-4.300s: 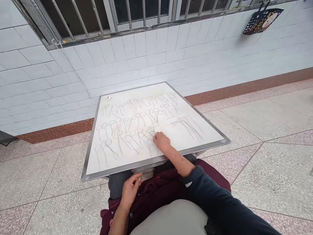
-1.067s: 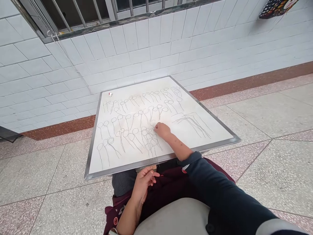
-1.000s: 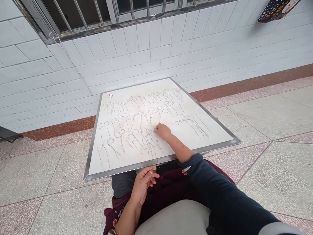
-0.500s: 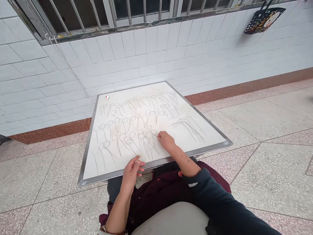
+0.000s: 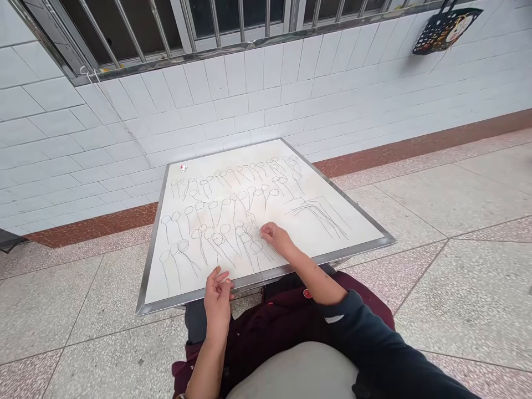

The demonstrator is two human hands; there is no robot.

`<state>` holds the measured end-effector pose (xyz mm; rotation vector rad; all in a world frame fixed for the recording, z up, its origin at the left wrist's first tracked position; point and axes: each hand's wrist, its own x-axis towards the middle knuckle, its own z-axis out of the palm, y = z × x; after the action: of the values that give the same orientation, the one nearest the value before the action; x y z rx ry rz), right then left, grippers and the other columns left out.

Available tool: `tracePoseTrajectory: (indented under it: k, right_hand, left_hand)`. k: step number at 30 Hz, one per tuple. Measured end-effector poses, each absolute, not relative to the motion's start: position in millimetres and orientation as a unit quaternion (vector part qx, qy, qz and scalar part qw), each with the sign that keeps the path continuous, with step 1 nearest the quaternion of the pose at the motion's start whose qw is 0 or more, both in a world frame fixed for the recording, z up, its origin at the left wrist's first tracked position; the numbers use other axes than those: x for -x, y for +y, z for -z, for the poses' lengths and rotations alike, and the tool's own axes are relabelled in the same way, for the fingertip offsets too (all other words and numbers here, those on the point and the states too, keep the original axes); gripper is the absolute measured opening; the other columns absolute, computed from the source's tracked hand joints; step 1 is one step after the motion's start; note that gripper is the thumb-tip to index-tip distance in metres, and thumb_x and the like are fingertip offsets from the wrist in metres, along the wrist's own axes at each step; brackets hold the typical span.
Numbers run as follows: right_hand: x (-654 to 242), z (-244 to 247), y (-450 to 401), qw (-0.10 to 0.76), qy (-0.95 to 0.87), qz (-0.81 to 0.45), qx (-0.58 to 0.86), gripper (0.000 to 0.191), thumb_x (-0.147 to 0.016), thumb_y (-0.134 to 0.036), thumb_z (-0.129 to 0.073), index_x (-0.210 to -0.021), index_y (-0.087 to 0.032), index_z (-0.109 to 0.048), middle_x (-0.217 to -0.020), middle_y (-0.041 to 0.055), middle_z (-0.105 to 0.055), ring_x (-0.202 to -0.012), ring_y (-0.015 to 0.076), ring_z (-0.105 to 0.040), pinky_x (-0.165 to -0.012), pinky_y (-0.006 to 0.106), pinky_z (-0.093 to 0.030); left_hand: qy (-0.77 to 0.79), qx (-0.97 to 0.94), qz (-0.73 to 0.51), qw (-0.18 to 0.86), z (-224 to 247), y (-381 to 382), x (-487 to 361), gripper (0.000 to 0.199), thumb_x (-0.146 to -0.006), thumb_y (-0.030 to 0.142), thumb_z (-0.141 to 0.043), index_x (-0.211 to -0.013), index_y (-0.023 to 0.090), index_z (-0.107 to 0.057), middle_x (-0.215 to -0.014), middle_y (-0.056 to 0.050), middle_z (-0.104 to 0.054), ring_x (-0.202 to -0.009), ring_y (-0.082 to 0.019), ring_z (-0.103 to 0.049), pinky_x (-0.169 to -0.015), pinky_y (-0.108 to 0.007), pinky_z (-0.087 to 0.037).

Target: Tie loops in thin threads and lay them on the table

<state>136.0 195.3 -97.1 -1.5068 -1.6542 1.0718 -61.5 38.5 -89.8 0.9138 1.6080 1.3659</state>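
Rows of thin dark looped wires (image 5: 218, 239), each with a round loop and long tails, lie on a white tabletop (image 5: 332, 219) with a metal rim. My right hand (image 5: 276, 239) is over the near middle, thumb and forefinger pinched on a thin looped wire; its outline blurs into the wires around it. At the front rim, my left hand (image 5: 218, 291) hangs with its fingers loosely curled and apart, close below the tail of one looped wire. Whether it touches that tail I cannot tell. To the right lies a bundle of unlooped, bent wires (image 5: 318, 209).
A tiny white-and-red item (image 5: 183, 168) sits at the table's far left corner. Behind the table is a white tiled wall (image 5: 233, 105) with a barred window (image 5: 214, 25). A dark perforated basket bag (image 5: 444, 30) hangs at upper right. Speckled floor (image 5: 477, 288) surrounds the table.
My right hand has moved slightly left, nearer the cluster of looped wires. My left hand has shifted a little left and turned more upright. The view has tilted slightly.
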Motion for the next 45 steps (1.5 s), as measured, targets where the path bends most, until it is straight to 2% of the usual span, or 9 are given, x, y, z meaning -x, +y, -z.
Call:
tracePoseTrajectory:
  k: [6,13,17,20,23,25,36,40,45]
  right_hand:
    - [-128.5,107.4,190.9,0.395,-0.592,-0.464,0.527,0.027,-0.08,-0.033,-0.055,-0.105,-0.023,-0.058,-0.082,-0.0014,-0.06,-0.074,0.0148,-0.055,-0.068,0.029,-0.042]
    - [-125.3,109.4,185.9,0.458,-0.541,-0.521,0.475,0.032,-0.081,-0.04,-0.051,-0.107,-0.022,-0.057,-0.083,-0.0007,-0.055,-0.066,0.0121,-0.046,-0.06,0.026,-0.038]
    - [-127.5,106.3,183.4,0.471,-0.528,-0.553,0.44,0.034,-0.081,-0.043,-0.053,-0.107,-0.022,-0.057,-0.085,0.0012,-0.057,-0.074,0.0143,-0.048,-0.063,0.027,-0.039]
    - [-126.4,104.6,180.2,0.465,-0.536,-0.576,0.405,0.033,-0.081,-0.043,-0.056,-0.106,-0.022,-0.058,-0.083,0.0011,-0.058,-0.078,0.0155,-0.05,-0.066,0.028,-0.039]
    - [-121.9,102.3,174.9,0.445,-0.555,-0.602,0.362,0.03,-0.081,-0.041,-0.06,-0.105,-0.022,-0.061,-0.084,0.0007,-0.058,-0.08,0.015,-0.051,-0.069,0.028,-0.039]
    - [-117.9,100.6,170.5,0.427,-0.568,-0.618,0.337,0.029,-0.081,-0.04,-0.062,-0.104,-0.022,-0.062,-0.087,0.0008,-0.058,-0.08,0.0145,-0.052,-0.071,0.029,-0.04]
    - [-108.2,106.4,157.8,0.356,-0.597,-0.655,0.295,0.034,-0.083,-0.045,-0.06,-0.104,-0.019,-0.06,-0.082,0.0004,-0.059,-0.069,0.0114,-0.05,-0.064,0.026,-0.042]
    - [-112.6,104.3,155.0,0.333,-0.613,-0.647,0.308,0.033,-0.081,-0.043,-0.062,-0.102,-0.018,-0.062,-0.08,0.0006,-0.06,-0.07,0.0122,-0.052,-0.065,0.026,-0.044]
    - [-116.1,103.4,162.8,0.345,-0.623,-0.59,0.381,0.025,-0.082,-0.038,-0.059,-0.098,-0.019,-0.063,-0.082,0.0013,-0.061,-0.072,0.0136,-0.053,-0.066,0.028,-0.046]
  left_hand:
    - [0.663,-0.387,-0.539,0.346,82.0,38.3,61.9,0.042,-0.083,0.042,-0.054,-0.117,0.017,-0.056,-0.104,-0.009,-0.064,-0.078,-0.016,-0.06,-0.059,-0.025,-0.047]
    - [0.697,-0.45,-0.436,0.35,67.8,42.6,73.1,0.035,-0.081,0.052,-0.058,-0.078,0.02,-0.073,-0.061,-0.001,-0.062,-0.054,-0.016,-0.053,-0.054,-0.027,-0.038]
    - [0.715,-0.444,-0.438,0.316,57.5,46.4,83.8,0.032,-0.076,0.051,-0.065,-0.065,0.021,-0.069,-0.056,0.0,-0.057,-0.056,-0.016,-0.048,-0.054,-0.027,-0.032]
    - [0.704,-0.423,-0.471,0.321,49.6,63.2,84.2,0.032,-0.075,0.051,-0.066,-0.083,0.021,-0.072,-0.066,-0.002,-0.061,-0.064,-0.017,-0.053,-0.057,-0.026,-0.037]
    - [0.665,-0.402,-0.51,0.369,41.3,89.5,77.7,0.052,-0.077,0.052,-0.063,-0.119,0.022,-0.062,-0.096,-0.007,-0.067,-0.077,-0.017,-0.06,-0.058,-0.025,-0.043]
    - [0.637,-0.389,-0.528,0.405,36.5,106.5,72.5,0.061,-0.077,0.053,-0.064,-0.129,0.022,-0.055,-0.113,-0.011,-0.066,-0.08,-0.016,-0.062,-0.06,-0.025,-0.045]
    - [0.538,-0.327,-0.615,0.475,29.8,135.9,60.6,0.05,-0.081,0.048,-0.061,-0.111,0.009,-0.065,-0.101,-0.018,-0.072,-0.068,-0.013,-0.065,-0.06,-0.023,-0.046]
    - [0.525,-0.294,-0.678,0.421,12.0,141.4,84.3,0.046,-0.084,0.046,-0.058,-0.108,0.008,-0.065,-0.096,-0.018,-0.072,-0.069,-0.013,-0.066,-0.066,-0.026,-0.049]
    - [0.501,-0.276,-0.769,0.285,-25.3,131.0,119.3,0.04,-0.088,0.044,-0.052,-0.112,0.014,-0.063,-0.09,-0.008,-0.072,-0.07,-0.009,-0.064,-0.067,-0.021,-0.047]
